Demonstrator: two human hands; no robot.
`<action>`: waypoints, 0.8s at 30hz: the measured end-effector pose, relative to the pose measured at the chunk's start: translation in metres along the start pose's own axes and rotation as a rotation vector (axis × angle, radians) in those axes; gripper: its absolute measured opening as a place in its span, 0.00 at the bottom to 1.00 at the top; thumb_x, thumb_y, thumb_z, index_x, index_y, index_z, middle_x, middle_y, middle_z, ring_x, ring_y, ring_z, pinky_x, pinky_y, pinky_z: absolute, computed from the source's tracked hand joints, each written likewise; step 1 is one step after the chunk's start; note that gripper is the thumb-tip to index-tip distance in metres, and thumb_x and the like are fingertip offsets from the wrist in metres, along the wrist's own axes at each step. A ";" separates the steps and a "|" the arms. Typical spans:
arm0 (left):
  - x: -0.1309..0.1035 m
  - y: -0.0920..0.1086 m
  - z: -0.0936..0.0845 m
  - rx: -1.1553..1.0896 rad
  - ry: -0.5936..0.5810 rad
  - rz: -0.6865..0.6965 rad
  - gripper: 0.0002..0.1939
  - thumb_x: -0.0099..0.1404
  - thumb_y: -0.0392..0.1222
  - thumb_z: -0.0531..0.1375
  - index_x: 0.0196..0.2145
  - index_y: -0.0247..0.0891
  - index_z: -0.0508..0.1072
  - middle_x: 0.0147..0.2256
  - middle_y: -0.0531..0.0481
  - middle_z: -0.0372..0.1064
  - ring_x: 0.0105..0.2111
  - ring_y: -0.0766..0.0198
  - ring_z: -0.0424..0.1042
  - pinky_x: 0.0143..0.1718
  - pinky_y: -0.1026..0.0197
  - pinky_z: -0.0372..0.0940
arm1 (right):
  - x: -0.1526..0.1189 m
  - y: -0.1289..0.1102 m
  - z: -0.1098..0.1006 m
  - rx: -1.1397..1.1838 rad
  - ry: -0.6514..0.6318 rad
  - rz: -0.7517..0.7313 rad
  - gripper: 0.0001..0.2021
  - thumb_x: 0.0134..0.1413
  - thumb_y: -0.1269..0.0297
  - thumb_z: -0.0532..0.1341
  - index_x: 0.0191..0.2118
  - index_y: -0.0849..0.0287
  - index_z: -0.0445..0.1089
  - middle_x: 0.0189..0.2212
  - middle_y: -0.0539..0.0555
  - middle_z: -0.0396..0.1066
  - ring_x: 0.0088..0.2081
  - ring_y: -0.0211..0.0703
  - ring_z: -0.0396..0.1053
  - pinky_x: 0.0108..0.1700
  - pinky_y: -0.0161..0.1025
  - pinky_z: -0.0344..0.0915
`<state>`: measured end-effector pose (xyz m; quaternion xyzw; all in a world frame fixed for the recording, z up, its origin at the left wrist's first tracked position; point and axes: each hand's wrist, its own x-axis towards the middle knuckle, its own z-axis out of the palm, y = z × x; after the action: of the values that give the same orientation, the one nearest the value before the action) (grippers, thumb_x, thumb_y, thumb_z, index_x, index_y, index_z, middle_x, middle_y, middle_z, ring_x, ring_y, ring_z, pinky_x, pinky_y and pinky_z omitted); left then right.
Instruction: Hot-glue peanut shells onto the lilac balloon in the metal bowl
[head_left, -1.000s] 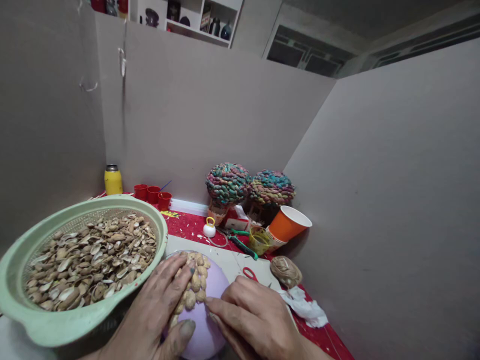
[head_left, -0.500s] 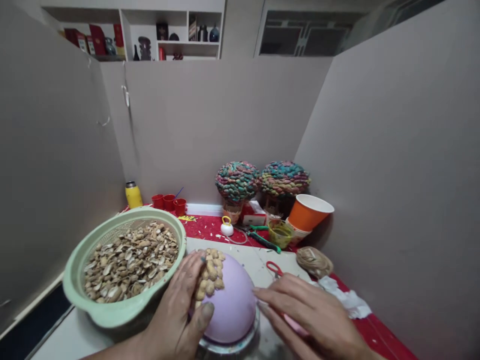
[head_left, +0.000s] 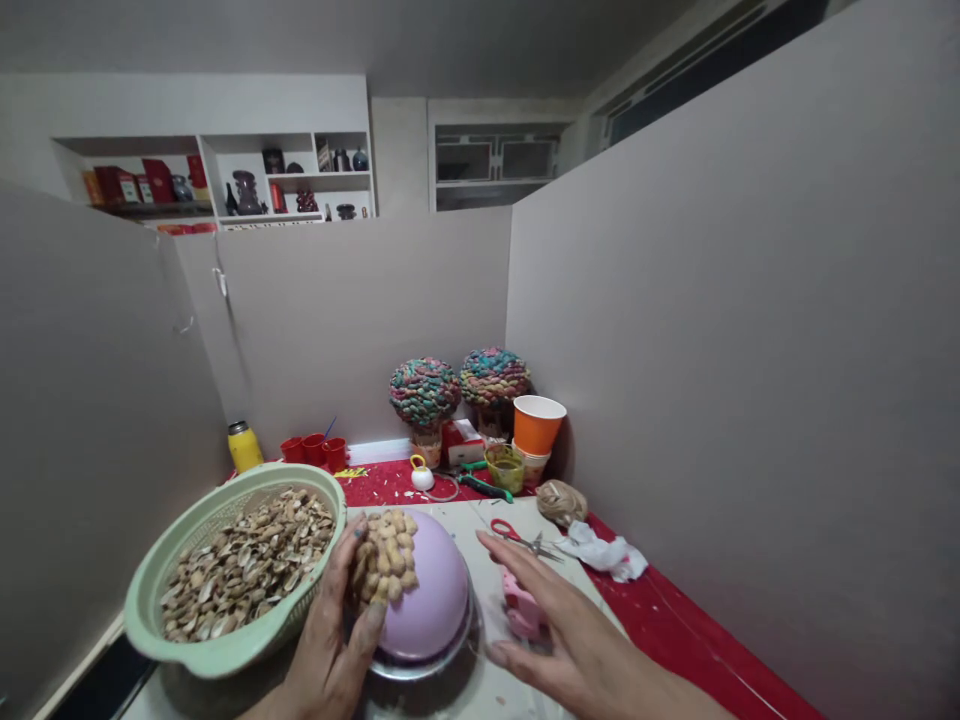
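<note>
A smooth lilac dome (head_left: 429, 598), rounded like a ball or balloon, sits in a shiny metal-looking dish (head_left: 420, 668). Rows of peanut shells (head_left: 390, 558) cover its left part. My left hand (head_left: 334, 620) lies along that shell-covered side, fingers stretched toward the back and thumb at the front, touching the shells. To the right, apart from the dome, my right hand (head_left: 551, 625) is spread with thumb and fingers wide apart. A pink plastic tool (head_left: 519, 607) shows between them, partly hidden, on the table; its kind is unclear.
At left stands a green colander (head_left: 139, 600) full of loose shells. Red-handled scissors (head_left: 529, 541), a twine ball (head_left: 561, 503) and white tissue (head_left: 606, 552) lie at right. Behind are pliers (head_left: 484, 487), an orange paper bucket (head_left: 538, 428), red cups (head_left: 313, 449) and two colourful shell-covered trees (head_left: 424, 392).
My right hand has drawn away from the dome and its fingers have spread, uncovering more of the pink tool. My left hand stays at the shells. The view has tilted up and turned right.
</note>
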<state>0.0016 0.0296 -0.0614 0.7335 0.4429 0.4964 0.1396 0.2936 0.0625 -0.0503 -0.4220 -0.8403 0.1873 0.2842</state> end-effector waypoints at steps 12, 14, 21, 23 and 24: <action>-0.010 -0.011 -0.001 -0.187 -0.004 0.041 0.29 0.72 0.46 0.51 0.67 0.55 0.50 0.69 0.51 0.47 0.68 0.51 0.46 0.67 0.44 0.42 | 0.046 -0.035 0.037 -0.019 -0.061 -0.193 0.64 0.38 0.47 0.74 0.71 0.49 0.27 0.72 0.62 0.27 0.70 0.62 0.30 0.67 0.59 0.43; -0.009 -0.009 -0.001 -0.196 -0.003 0.050 0.29 0.72 0.46 0.51 0.67 0.55 0.50 0.69 0.51 0.48 0.68 0.51 0.46 0.67 0.43 0.43 | 0.049 -0.035 0.041 -0.023 -0.041 -0.233 0.64 0.37 0.50 0.74 0.71 0.51 0.29 0.72 0.63 0.28 0.70 0.62 0.31 0.67 0.58 0.44; -0.006 0.004 -0.005 -0.192 -0.024 0.070 0.27 0.72 0.45 0.50 0.67 0.52 0.51 0.69 0.47 0.48 0.67 0.51 0.49 0.67 0.42 0.45 | 0.048 -0.034 0.047 0.110 -0.006 -0.189 0.57 0.37 0.58 0.73 0.70 0.51 0.41 0.69 0.61 0.44 0.69 0.60 0.41 0.67 0.57 0.42; -0.006 0.001 -0.005 -0.170 -0.007 0.082 0.27 0.73 0.45 0.50 0.67 0.53 0.50 0.69 0.47 0.48 0.67 0.51 0.49 0.66 0.41 0.45 | 0.048 -0.032 0.046 0.157 0.036 -0.163 0.58 0.36 0.60 0.74 0.70 0.51 0.41 0.69 0.61 0.45 0.68 0.59 0.43 0.67 0.56 0.43; -0.007 -0.001 -0.005 -0.152 -0.002 0.091 0.28 0.73 0.44 0.49 0.67 0.53 0.49 0.69 0.47 0.48 0.67 0.50 0.48 0.66 0.41 0.44 | 0.049 -0.032 0.046 0.185 0.061 -0.150 0.58 0.36 0.60 0.74 0.70 0.51 0.39 0.69 0.61 0.45 0.68 0.59 0.44 0.67 0.56 0.45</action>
<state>-0.0042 0.0239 -0.0639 0.7405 0.3700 0.5337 0.1727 0.2219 0.0808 -0.0519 -0.3354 -0.8396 0.2293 0.3607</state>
